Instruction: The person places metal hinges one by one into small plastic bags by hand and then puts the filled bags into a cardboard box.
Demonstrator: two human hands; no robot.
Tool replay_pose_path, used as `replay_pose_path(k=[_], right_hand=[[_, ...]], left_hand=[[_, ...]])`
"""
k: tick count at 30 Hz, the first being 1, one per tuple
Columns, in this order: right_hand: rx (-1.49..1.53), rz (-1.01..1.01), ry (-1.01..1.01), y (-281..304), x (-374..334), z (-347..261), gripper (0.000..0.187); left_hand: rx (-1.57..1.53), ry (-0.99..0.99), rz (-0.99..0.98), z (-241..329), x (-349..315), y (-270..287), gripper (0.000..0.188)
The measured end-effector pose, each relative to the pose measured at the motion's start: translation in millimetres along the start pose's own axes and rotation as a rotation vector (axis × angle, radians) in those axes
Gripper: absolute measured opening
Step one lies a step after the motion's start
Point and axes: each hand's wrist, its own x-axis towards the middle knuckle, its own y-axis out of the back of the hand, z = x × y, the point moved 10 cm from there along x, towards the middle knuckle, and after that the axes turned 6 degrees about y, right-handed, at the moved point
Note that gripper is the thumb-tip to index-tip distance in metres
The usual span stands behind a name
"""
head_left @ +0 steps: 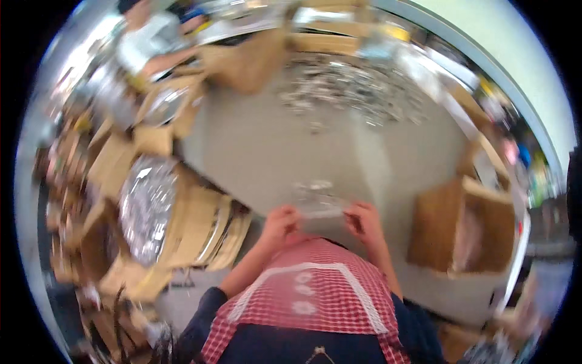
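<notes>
Between my two hands a clear plastic bag (321,210) is stretched just above the near edge of the grey table. My left hand (282,223) is closed at the bag's left end. At its right end my right hand (362,219) pinches with bent fingers. Right beyond the bag are a few small pale shiny pieces (315,185), too blurred to name; I cannot tell whether they lie on the table or inside the bag. Motion blur softens the fingertips.
A heap of small shiny pieces (354,88) covers the far part of the table (260,142). An open cardboard box (436,224) stands at right. Left, another carton (197,224) holds clear plastic packets (148,209). A co-worker in a light shirt (148,45) is at far left.
</notes>
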Motion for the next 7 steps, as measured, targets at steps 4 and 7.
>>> replay_pose_path(k=[4,7], right_hand=[[-0.139,0.171,0.112,-34,-62,-61,0.011],[-0.087,0.012,0.176,-11,-49,-70,0.02]], left_hand=[[-0.157,-0.027,-0.007,37,-63,21,0.017],[-0.492,-0.246,0.045,64,-102,86,0.024]])
